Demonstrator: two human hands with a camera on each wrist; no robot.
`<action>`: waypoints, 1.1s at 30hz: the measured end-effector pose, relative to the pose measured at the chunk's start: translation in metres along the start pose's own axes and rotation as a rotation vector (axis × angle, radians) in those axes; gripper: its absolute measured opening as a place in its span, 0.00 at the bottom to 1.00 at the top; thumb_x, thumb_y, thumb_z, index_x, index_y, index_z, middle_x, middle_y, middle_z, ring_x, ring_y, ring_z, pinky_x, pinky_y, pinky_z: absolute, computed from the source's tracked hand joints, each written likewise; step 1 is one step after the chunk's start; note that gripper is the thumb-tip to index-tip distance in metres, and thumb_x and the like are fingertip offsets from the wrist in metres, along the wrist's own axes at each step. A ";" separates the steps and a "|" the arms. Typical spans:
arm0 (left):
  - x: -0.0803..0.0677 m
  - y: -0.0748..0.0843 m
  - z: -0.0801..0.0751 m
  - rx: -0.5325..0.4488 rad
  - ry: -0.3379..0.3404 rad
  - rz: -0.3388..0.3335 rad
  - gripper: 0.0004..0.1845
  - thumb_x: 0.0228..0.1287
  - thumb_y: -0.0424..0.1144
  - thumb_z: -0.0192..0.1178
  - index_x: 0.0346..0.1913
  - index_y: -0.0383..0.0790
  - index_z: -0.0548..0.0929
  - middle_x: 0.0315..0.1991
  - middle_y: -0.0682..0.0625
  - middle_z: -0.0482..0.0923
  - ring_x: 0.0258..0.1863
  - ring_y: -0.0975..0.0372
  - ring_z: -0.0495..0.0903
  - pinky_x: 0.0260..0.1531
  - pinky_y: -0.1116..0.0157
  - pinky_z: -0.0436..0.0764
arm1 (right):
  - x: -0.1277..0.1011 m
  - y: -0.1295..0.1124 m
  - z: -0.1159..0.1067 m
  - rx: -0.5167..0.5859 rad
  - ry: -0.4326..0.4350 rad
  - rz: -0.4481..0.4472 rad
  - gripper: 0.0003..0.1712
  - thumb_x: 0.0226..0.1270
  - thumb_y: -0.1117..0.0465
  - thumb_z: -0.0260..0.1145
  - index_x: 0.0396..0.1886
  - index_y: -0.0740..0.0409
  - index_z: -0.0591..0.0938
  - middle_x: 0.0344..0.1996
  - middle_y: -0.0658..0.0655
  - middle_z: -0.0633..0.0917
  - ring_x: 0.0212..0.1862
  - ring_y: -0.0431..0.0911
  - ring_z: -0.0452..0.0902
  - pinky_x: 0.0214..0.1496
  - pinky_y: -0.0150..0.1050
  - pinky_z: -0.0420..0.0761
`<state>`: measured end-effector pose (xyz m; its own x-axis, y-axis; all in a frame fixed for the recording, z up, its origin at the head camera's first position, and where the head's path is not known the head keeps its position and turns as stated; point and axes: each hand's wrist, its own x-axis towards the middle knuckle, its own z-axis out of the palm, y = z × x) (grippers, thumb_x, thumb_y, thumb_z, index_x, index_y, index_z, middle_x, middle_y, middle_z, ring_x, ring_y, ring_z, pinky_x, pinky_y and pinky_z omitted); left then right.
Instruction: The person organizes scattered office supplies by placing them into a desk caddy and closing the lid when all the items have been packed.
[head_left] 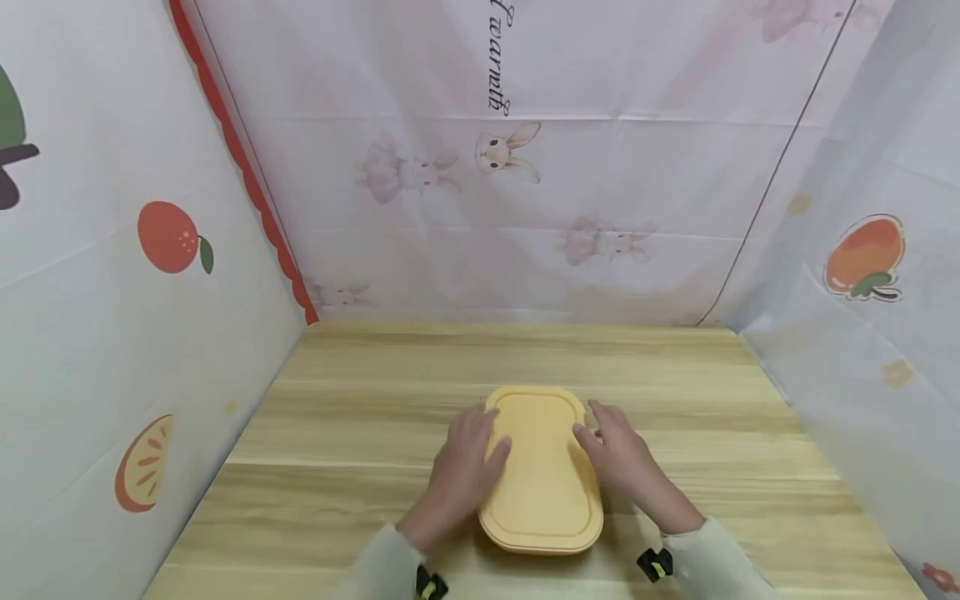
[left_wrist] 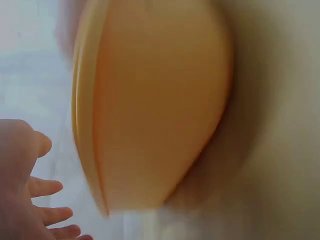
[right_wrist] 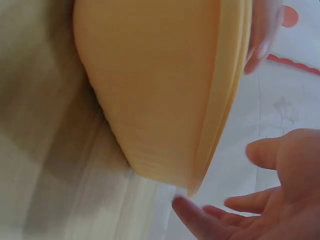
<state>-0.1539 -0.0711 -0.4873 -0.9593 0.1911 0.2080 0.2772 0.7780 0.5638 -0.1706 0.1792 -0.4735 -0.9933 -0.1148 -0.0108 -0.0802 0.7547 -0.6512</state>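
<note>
A pale yellow lidded box (head_left: 543,475) with rounded corners lies on the wooden table, its long side running away from me. The lid sits on top, with a raised line around its border. My left hand (head_left: 465,462) is at the box's left side, thumb over the lid's edge. At the right side is my right hand (head_left: 624,457), its thumb by the lid's far right edge. Both wrist views show the box's smooth side wall (left_wrist: 155,100) and the lid's rim (right_wrist: 227,75). The fingers look spread and loosely bent in these views, not wrapped round the box.
The wood-grained table (head_left: 360,392) is bounded by a back wall sheet (head_left: 420,258) with printed rabbits. Side sheets with fruit prints stand at the left (head_left: 247,333) and right (head_left: 825,350). Pale sleeves (head_left: 720,558) cover my forearms, with dark pieces by the cuffs.
</note>
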 end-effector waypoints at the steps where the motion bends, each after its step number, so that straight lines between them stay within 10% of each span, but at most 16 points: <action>1: -0.012 0.004 0.002 0.027 -0.018 0.027 0.31 0.77 0.56 0.48 0.74 0.44 0.67 0.77 0.42 0.59 0.77 0.46 0.56 0.65 0.40 0.70 | 0.002 -0.001 0.003 0.007 0.007 -0.022 0.40 0.80 0.45 0.52 0.79 0.65 0.56 0.74 0.68 0.63 0.67 0.63 0.71 0.64 0.59 0.75; 8: -0.052 0.019 0.030 0.165 -0.129 0.175 0.36 0.78 0.63 0.37 0.78 0.44 0.62 0.81 0.41 0.48 0.81 0.45 0.42 0.74 0.39 0.56 | 0.021 -0.003 0.017 -0.094 0.027 -0.166 0.42 0.81 0.43 0.47 0.79 0.68 0.52 0.80 0.68 0.48 0.80 0.66 0.43 0.77 0.66 0.51; 27: -0.062 0.012 0.040 0.196 -0.145 0.165 0.38 0.78 0.65 0.30 0.79 0.45 0.58 0.82 0.43 0.43 0.81 0.46 0.39 0.75 0.38 0.50 | 0.028 0.009 0.043 -0.161 0.046 -0.271 0.42 0.81 0.42 0.47 0.78 0.70 0.55 0.79 0.70 0.52 0.80 0.65 0.44 0.79 0.61 0.50; 33: -0.049 0.009 0.028 0.124 -0.051 0.167 0.35 0.78 0.63 0.36 0.76 0.44 0.65 0.78 0.42 0.55 0.78 0.46 0.54 0.73 0.39 0.56 | 0.023 0.003 0.040 -0.114 0.077 -0.261 0.40 0.81 0.40 0.45 0.78 0.66 0.58 0.79 0.70 0.53 0.80 0.66 0.45 0.78 0.64 0.49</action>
<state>-0.1058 -0.0567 -0.5145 -0.9028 0.3513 0.2480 0.4270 0.8001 0.4212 -0.1905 0.1530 -0.5057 -0.9408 -0.2686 0.2070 -0.3387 0.7741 -0.5348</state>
